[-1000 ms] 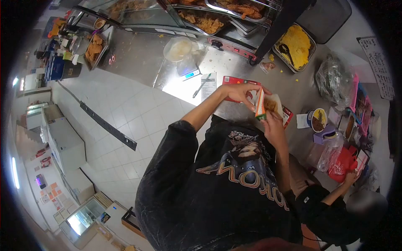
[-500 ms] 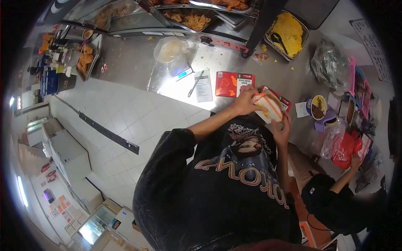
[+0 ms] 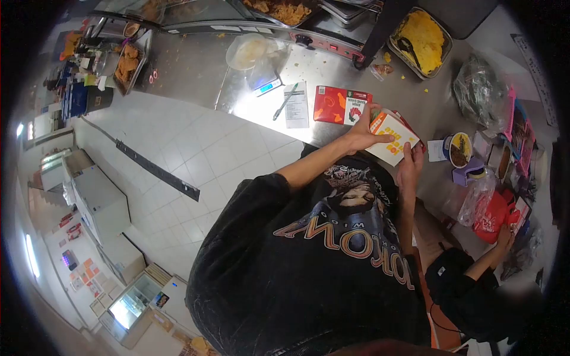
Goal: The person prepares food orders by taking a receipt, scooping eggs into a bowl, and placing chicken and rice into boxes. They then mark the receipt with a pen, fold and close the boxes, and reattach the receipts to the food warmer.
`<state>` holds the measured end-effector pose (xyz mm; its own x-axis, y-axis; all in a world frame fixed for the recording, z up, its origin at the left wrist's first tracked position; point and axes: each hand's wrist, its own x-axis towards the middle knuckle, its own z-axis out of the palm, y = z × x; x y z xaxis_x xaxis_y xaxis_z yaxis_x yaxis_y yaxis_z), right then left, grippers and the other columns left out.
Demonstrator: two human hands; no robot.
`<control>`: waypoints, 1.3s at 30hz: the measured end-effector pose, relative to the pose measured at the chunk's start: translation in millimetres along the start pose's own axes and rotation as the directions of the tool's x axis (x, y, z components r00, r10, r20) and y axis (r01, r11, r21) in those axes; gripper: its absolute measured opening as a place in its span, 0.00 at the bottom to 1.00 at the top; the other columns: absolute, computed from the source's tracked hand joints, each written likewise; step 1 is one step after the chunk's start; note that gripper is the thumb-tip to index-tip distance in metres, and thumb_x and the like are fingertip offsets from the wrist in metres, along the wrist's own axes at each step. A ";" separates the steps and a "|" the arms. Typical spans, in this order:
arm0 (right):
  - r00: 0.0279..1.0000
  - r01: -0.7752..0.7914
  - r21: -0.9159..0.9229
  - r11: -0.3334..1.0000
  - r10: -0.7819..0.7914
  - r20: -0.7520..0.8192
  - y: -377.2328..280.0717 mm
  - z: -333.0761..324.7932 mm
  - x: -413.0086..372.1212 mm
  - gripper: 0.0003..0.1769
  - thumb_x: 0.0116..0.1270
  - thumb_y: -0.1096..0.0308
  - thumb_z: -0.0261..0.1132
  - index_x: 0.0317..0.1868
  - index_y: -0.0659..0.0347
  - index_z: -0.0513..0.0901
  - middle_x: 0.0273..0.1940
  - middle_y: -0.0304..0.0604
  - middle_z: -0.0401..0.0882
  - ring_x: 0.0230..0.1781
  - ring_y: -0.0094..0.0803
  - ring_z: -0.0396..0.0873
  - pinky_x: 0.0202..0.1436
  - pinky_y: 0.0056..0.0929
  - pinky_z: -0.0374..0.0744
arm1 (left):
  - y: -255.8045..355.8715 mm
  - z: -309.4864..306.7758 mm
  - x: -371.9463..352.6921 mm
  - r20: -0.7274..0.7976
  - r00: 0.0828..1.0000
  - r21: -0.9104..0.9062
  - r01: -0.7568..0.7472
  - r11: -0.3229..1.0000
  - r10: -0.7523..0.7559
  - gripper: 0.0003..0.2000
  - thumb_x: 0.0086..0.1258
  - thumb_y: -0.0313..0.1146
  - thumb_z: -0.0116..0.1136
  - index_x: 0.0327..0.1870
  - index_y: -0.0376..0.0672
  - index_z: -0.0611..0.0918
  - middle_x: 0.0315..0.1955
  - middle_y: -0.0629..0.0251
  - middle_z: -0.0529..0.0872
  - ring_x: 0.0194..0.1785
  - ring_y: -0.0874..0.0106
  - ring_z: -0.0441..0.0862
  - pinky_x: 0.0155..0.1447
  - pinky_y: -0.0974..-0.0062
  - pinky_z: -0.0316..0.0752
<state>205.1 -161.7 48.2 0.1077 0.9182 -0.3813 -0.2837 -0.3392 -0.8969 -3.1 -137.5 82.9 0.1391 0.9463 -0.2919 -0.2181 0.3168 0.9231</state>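
Note:
A white paper food box (image 3: 393,139) with yellow lettering and an orange edge is held between both hands in front of my chest. My left hand (image 3: 363,135) grips its left side, thumb across the printed face. At its right lower side, my right hand (image 3: 409,161) has fingers pressed against the edge. Just behind the box, a red carton (image 3: 414,127) is mostly hidden. Left of it, a flat red printed box (image 3: 332,104) lies on the steel counter, close to my left hand.
On the counter are a paper list (image 3: 297,110) with a pen, a digital scale (image 3: 267,86) and a plastic tub (image 3: 249,52). A tray of yellow food (image 3: 420,43) stands behind. At right, a co-worker's hand (image 3: 504,238) is beside a red bag (image 3: 491,218); a paper bowl (image 3: 459,148) stands nearer.
The white box has turned, so its yellow-lettered face now shows instead of the orange-striped side. Both hands have shifted their hold on it. The whole view has moved slightly.

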 end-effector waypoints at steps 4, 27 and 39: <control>0.992 -0.052 0.053 0.997 0.045 0.115 -34.3 26.6 -14.6 0.23 0.82 0.67 0.56 0.72 0.67 0.68 0.67 0.50 0.73 0.68 0.35 0.72 0.72 0.35 0.71 | 7.3 -15.4 -8.7 0.278 0.954 -0.119 0.147 0.982 -0.109 0.41 0.61 0.33 0.80 0.70 0.45 0.63 0.61 0.57 0.78 0.67 0.69 0.75 0.67 0.69 0.76; 0.889 0.428 -0.381 0.820 -0.308 0.338 -94.9 99.4 -65.2 0.12 0.75 0.61 0.54 0.42 0.64 0.71 0.47 0.47 0.73 0.48 0.33 0.71 0.59 0.33 0.69 | 41.7 -16.6 -45.6 0.566 0.825 -0.139 0.104 0.985 -0.007 0.20 0.87 0.46 0.46 0.67 0.40 0.72 0.59 0.63 0.77 0.64 0.75 0.74 0.68 0.72 0.70; 0.845 0.511 -0.455 0.729 -0.330 0.421 -102.0 91.1 -71.2 0.14 0.77 0.59 0.52 0.45 0.64 0.70 0.48 0.49 0.71 0.50 0.36 0.70 0.60 0.34 0.68 | 42.3 -7.4 -51.4 0.553 0.832 0.071 -0.110 0.991 0.053 0.28 0.87 0.55 0.37 0.65 0.36 0.72 0.58 0.54 0.72 0.66 0.64 0.70 0.72 0.65 0.63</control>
<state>139.6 -173.9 187.2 -0.2161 0.9740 0.0682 0.2817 0.1290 -0.9508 -26.6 -172.3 135.0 0.6380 0.7680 -0.0558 -0.1632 0.2057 0.9649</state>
